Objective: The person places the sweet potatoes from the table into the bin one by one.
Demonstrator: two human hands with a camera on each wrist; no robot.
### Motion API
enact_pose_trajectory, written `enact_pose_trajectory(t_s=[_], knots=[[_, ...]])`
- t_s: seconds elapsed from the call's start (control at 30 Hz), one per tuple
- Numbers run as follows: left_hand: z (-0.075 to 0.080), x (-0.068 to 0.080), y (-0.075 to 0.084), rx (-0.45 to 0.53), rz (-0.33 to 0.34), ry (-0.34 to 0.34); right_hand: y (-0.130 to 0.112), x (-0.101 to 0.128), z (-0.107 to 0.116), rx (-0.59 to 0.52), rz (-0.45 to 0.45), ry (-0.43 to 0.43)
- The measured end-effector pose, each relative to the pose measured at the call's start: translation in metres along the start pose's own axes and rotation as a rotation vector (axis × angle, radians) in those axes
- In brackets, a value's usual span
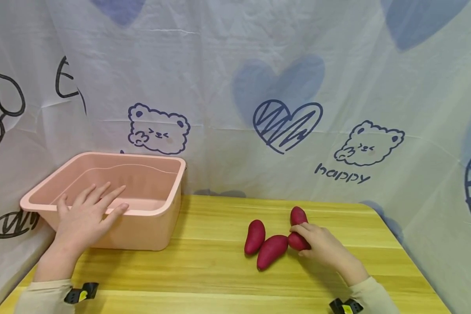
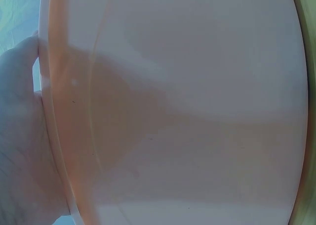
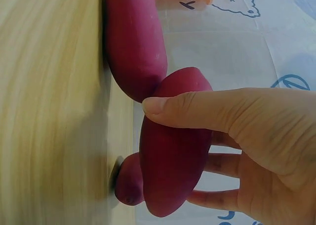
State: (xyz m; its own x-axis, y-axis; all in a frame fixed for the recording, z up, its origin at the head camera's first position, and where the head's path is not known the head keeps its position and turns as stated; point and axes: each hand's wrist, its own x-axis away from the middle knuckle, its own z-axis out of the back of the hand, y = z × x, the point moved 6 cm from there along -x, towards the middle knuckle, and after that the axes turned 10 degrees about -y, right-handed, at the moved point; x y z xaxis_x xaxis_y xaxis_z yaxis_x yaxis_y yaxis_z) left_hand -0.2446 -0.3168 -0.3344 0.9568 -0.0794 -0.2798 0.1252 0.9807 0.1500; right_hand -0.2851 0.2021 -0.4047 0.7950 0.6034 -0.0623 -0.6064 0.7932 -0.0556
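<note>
Pale sleeves nearest me — I see the right hand pinching a red tuber, well right of the pink basin that the spread left hand touches.

Pink tub upright at left, left hand laid over its near rim. Four smooth dark-red oblong tubers off to its right — held tuber gripped by right hand, rear tuber just behind, middle tuber lying aslant to its left, outer tuber beyond.
</note>
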Motion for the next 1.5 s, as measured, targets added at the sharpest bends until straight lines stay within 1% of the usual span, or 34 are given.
enact_pose_trajectory(t_s=[0.13,0.33,0.6,0.9,1.1,1.5], knots=[[0.000,-0.001,0.001,-0.004,0.000,-0.001,-0.004,0.000,0.004,0.020,0.024,0.033],[0.000,-0.003,0.003,-0.010,-0.003,-0.004,-0.009,-0.002,0.007,0.039,0.031,0.068],[-0.001,-0.003,0.002,-0.006,0.000,-0.009,-0.018,-0.010,0.012,0.078,0.078,0.158],[0.000,-0.002,0.001,0.000,0.004,-0.003,-0.030,-0.027,0.017,0.111,0.103,0.179],[0.000,-0.002,0.001,-0.017,0.007,0.002,-0.040,-0.036,0.019,0.124,0.127,0.170],[0.001,-0.001,0.001,-0.013,0.005,0.001,-0.058,-0.056,0.026,0.104,0.197,0.191]])
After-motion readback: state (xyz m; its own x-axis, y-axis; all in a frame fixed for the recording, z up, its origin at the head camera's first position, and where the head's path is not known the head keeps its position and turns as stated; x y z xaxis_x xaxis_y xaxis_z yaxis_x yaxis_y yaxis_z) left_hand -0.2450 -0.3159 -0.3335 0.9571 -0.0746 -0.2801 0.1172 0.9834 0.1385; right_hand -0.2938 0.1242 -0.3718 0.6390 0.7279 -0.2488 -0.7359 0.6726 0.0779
